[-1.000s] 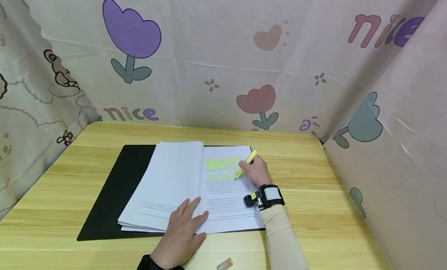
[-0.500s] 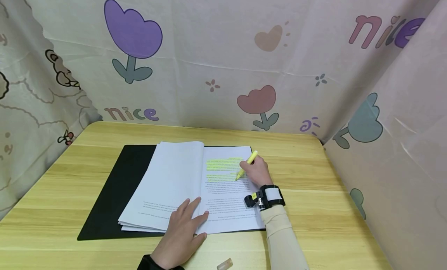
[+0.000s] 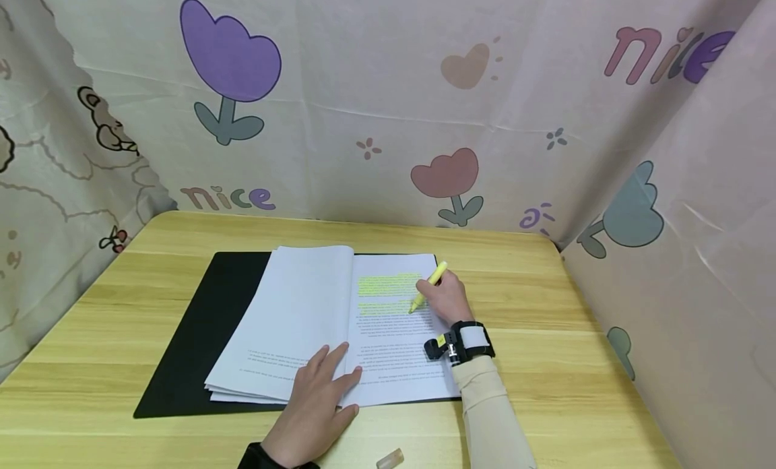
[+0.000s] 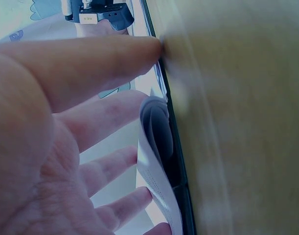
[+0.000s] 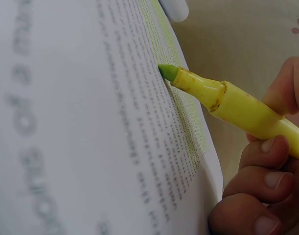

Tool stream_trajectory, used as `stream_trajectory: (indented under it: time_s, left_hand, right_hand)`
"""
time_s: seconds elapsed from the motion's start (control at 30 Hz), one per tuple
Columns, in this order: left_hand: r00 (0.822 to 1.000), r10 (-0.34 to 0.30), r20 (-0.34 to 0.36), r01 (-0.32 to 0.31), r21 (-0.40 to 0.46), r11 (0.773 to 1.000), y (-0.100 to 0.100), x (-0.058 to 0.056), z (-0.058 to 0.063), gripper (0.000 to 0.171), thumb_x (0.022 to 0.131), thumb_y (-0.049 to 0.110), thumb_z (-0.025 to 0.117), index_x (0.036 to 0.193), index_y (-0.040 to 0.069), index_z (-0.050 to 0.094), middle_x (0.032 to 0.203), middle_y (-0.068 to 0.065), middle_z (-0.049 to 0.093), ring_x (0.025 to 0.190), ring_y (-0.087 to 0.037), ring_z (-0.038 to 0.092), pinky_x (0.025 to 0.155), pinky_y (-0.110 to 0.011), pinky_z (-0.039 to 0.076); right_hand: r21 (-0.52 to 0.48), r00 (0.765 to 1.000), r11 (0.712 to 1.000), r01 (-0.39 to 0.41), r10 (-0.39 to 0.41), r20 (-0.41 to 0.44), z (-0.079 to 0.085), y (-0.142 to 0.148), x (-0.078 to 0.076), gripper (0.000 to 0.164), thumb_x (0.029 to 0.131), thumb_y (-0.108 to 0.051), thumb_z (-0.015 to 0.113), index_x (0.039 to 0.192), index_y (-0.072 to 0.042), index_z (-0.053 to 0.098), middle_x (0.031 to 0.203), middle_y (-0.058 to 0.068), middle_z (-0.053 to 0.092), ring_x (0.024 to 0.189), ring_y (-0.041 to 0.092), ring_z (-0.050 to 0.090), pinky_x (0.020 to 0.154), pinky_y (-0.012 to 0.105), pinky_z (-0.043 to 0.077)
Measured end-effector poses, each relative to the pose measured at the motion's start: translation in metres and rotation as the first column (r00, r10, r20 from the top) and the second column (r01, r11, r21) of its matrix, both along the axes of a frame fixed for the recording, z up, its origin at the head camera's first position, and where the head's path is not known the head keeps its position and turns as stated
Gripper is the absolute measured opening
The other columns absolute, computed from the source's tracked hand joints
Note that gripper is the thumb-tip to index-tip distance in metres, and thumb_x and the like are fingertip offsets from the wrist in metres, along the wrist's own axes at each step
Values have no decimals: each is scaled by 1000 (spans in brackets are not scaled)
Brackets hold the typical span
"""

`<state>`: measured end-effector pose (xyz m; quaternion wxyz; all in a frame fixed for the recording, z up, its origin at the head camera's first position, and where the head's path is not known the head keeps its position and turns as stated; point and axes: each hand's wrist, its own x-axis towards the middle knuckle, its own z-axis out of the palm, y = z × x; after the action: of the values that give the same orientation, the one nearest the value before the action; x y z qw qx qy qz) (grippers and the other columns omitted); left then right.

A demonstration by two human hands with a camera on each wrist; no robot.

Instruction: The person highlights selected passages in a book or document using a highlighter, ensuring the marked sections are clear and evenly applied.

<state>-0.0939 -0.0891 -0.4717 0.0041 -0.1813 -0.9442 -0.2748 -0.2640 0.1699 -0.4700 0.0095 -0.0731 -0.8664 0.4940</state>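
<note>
A yellow highlighter [image 3: 428, 287] is pinched between the thumb and fingers of my right hand [image 3: 446, 298]. Its green-tinted tip [image 5: 168, 72] meets the printed right page [image 3: 400, 361], at the end of a yellow-marked stretch of lines; in the right wrist view I cannot tell whether it presses the paper. My left hand [image 3: 315, 408] rests with spread fingers across the lower fold of the open booklet [image 3: 303, 294]. In the left wrist view those fingers [image 4: 115, 215] lie along the curled left pages.
Beneath the booklet lies a black folder [image 3: 194, 341], showing mostly on the left. A loose translucent cap [image 3: 390, 459] sits at the wooden table's [image 3: 521, 287] near edge. A patterned curtain [image 3: 339, 105] hangs behind and along both sides.
The highlighter tip has shifted very slightly to the right along the line. My left hand stays where it was.
</note>
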Motion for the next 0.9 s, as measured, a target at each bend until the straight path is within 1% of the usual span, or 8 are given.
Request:
stream_trajectory:
  time_s: [0.17,0.4,0.9]
  left_hand:
    - [1000,0,3,0,-1,1000,0,0,-1,45,82,18,85,125,5,75,156,-21,45,146,-49,31,108,-71,29]
    - [1000,-5,-11,5,2,1000,-1,0,1,46,82,18,85,125,4,75,156,-22,45,146,-50,31,108,-71,29]
    - [1000,5,-13,-5,-10,1000,1,0,0,46,81,19,86,124,5,75,156,-21,46,146,-50,32,108,-71,29]
  right_hand:
    - [4,1000,1000,3,-3,2,0,0,0,21,91,-26,67,92,-6,60,74,5,49,60,17,45,53,28,35]
    - [-3,1000,1000,3,-3,4,1,-1,1,21,91,-26,66,92,-6,60,75,5,50,61,18,46,54,28,35]
    - [7,1000,1000,8,-8,-7,2,-1,1,20,91,-26,67,91,-7,60,75,5,50,62,18,47,54,28,36]
